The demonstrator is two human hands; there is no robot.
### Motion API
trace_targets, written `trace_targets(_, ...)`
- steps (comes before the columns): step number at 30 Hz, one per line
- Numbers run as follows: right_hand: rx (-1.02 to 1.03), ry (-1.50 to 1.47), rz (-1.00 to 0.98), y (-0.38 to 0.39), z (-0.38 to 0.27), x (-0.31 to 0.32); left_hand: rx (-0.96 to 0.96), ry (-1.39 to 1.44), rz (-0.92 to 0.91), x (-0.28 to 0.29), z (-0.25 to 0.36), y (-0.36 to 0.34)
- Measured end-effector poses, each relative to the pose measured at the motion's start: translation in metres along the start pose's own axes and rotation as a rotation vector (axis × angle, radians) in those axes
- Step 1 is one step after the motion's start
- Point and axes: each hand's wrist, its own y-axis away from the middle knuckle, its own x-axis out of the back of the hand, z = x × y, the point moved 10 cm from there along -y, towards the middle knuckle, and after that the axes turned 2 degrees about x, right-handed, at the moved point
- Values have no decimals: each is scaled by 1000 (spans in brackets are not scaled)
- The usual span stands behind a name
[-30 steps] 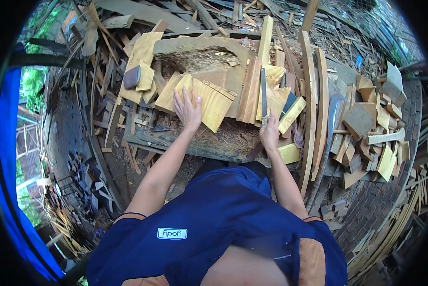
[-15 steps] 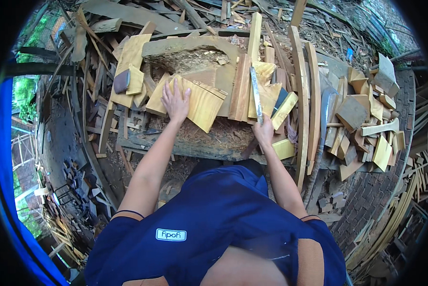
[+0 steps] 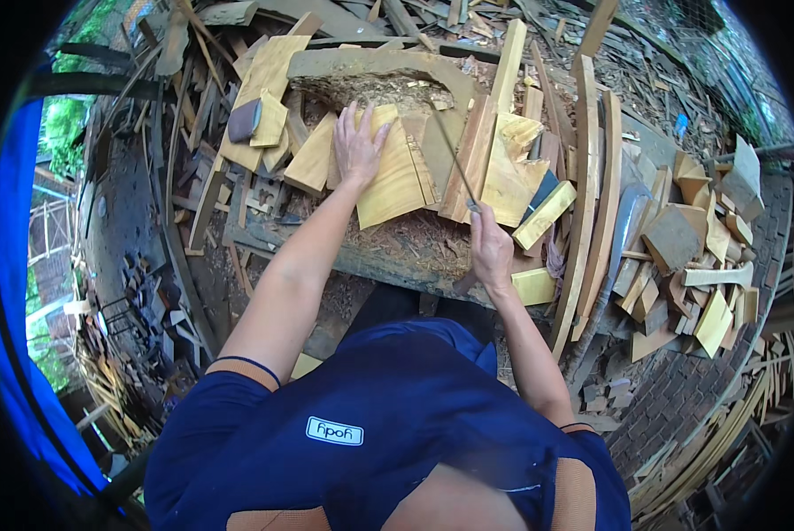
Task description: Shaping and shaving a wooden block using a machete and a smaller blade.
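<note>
Head view, looking down on the bench. Your left hand (image 3: 359, 152) lies over the upper left part of a yellow board (image 3: 395, 181), fingers loosely spread; it presses from above and is not closed around anything. The board sits tilted on the bench (image 3: 348, 257), near the middle, in front of a hollowed slab (image 3: 339, 64). Just to its left lies a yellow block (image 3: 311, 165).

Your right hand (image 3: 493, 246) is closed around the near end of a long, thin blade (image 3: 459, 168); the fist hides the handle. The blade points away from you and leftward, passing over a brown plank (image 3: 470, 164) to the right of the board. Whether it touches the wood beneath cannot be told. Beyond that plank lies a notched yellow board (image 3: 509, 173).

Step in hand, as judged from the pose: steadying the board with one hand while the other holds the blade beside it. Next move, also a judgement: any shift of the blade toward the board calls for firm left-hand pressure, your fingers clear of its path, and a controlled right wrist.
</note>
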Motion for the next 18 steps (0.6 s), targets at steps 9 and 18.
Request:
trace_targets(9,5,28,-292,23,-17,-57,174,-183,6,3,21,37)
trace_targets(18,23,268,-252,46,-28,-64,104,-214,1,-2,30,40)
